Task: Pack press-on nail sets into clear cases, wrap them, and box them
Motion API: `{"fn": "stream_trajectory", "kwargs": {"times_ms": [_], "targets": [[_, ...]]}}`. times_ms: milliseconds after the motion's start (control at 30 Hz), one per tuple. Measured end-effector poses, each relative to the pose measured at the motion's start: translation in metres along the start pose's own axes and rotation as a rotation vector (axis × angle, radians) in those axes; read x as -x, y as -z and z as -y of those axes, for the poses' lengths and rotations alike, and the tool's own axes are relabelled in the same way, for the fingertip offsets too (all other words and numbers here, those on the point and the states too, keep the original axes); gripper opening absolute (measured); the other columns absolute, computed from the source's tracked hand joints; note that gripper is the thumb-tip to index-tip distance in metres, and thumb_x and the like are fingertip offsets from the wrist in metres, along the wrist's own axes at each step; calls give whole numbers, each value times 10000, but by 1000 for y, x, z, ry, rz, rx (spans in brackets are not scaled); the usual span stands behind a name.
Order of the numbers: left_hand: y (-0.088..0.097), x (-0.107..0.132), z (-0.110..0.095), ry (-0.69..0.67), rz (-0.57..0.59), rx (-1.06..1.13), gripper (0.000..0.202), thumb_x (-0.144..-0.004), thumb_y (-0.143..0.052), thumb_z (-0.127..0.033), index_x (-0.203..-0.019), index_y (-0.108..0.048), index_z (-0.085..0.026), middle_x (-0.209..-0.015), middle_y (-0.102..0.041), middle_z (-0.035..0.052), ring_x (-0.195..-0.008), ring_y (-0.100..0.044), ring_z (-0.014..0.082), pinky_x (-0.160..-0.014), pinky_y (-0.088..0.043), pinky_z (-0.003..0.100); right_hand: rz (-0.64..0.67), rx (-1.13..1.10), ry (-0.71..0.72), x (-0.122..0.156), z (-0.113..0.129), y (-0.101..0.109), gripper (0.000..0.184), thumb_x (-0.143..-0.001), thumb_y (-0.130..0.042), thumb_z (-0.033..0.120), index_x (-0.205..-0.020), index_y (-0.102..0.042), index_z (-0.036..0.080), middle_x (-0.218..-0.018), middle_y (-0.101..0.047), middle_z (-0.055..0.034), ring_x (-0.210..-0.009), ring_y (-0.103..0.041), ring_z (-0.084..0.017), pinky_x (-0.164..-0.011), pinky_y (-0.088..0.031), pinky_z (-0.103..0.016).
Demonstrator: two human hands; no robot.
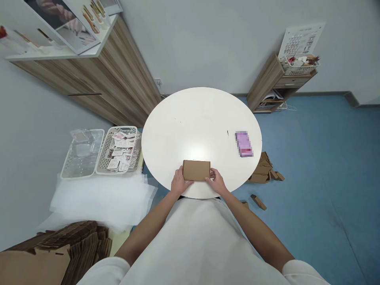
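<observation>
A small brown cardboard box (196,170) rests on the near edge of a round white table (196,126). My left hand (179,184) grips the box's left end, fingers curled around its corner. My right hand (217,180) holds the right end, fingers pinched on the side flap. A pink, blurred flat item (244,143) lies on the table's right side, apart from both hands.
Left of the table stand two white baskets (89,152), one with several packets (120,152), above white foam sheets (101,198). Flat cardboard is stacked at the bottom left (59,245). Folded boxes (264,168) lie on the blue floor at right. Wooden cabinets line the wall.
</observation>
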State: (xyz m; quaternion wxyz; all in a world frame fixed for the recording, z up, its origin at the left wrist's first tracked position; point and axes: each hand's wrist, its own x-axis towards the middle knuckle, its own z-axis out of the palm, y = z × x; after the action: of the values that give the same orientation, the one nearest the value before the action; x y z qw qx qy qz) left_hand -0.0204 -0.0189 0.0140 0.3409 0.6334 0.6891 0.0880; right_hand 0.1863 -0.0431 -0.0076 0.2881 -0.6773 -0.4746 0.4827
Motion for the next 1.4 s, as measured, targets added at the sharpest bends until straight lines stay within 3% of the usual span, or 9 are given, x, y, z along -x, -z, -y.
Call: {"fn": "stream_trajectory", "kwargs": {"times_ms": [167, 367, 467, 567, 767, 900, 1133, 1233, 1400], "targets": [[6, -7, 7, -54, 44, -24, 753, -598, -647, -479, -1224, -343, -191, -1050, -479, 98, -984, -513, 255, -694, -433, 323, -20, 37, -45, 0, 9, -7, 536, -657, -551, 269, -1169, -411, 193, -963, -553, -49, -827, -555, -155, -747, -452, -315], [16, -16, 19, -70, 84, 156, 630, -694, -546, -512, -1211, -408, -180, -1041, -497, 89, -881, -539, 182, -751, -422, 284, -109, 58, -132, -1, 12, -3, 591, -664, -563, 341, -1211, -401, 189, -1007, -535, -54, -797, -537, -138, -737, -442, -295], [22, -24, 21, -54, 73, 209, 478, -793, -424, -460, -1183, -443, -183, -1020, -518, 82, -797, -548, 151, -749, -425, 282, -141, 75, -166, -2, 17, -4, 556, -710, -503, 367, -1231, -400, 200, -1021, -523, -54, -700, -522, -116, -705, -441, -290], [25, -30, 17, -98, 127, 155, 394, -785, -450, -396, -1126, -496, -202, -905, -541, 58, -750, -546, 155, -719, -429, 283, -98, 153, -140, -1, 25, -8, 476, -725, -473, 311, -1196, -451, 244, -969, -544, -27, -608, -489, -100, -681, -427, -284], [22, -28, 10, -109, 159, 121, 397, -764, -465, -382, -1113, -512, -200, -916, -562, 59, -729, -550, 157, -681, -431, 275, -151, 204, -187, 9, 30, -9, 495, -696, -516, 296, -1184, -456, 241, -944, -565, -20, -621, -506, -108, -669, -411, -272], [15, -22, -1, -77, 198, 183, 450, -795, -369, -491, -1097, -526, -197, -885, -608, 53, -744, -564, 177, -657, -430, 280, -176, 203, -228, 22, 28, 9, 394, -718, -500, 419, -1055, -528, 217, -885, -584, -19, -666, -525, -134, -640, -399, -267], [-8, -14, -67, -164, 454, 191, 502, -802, -269, -574, -997, -588, -239, -920, -647, 38, -816, -584, 202, -674, -431, 293, -256, 250, -257, 52, 12, 82, 449, -774, -397, 491, -1108, -485, 203, -690, -557, -3, -671, -527, -174, -583, -357, -266], [-37, -12, -111, -175, 504, 137, 553, -779, -278, -616, -1003, -588, -216, -934, -650, 58, -833, -594, 213, -668, -432, 296, -301, 248, -289, 71, -9, 124, 452, -787, -371, 500, -1113, -484, 209, -667, -546, -7, -662, -522, -184, -561, -342, -266], [-104, -8, -195, -224, 629, 107, 600, -743, -323, -655, -983, -601, -181, -876, -666, 77, -796, -615, 223, -647, -432, 296, -428, 201, -363, 101, -59, 198, 483, -797, -347, 511, -1154, -470, 210, -732, -564, -33, -695, -524, -191, -582, -357, -280]]}}
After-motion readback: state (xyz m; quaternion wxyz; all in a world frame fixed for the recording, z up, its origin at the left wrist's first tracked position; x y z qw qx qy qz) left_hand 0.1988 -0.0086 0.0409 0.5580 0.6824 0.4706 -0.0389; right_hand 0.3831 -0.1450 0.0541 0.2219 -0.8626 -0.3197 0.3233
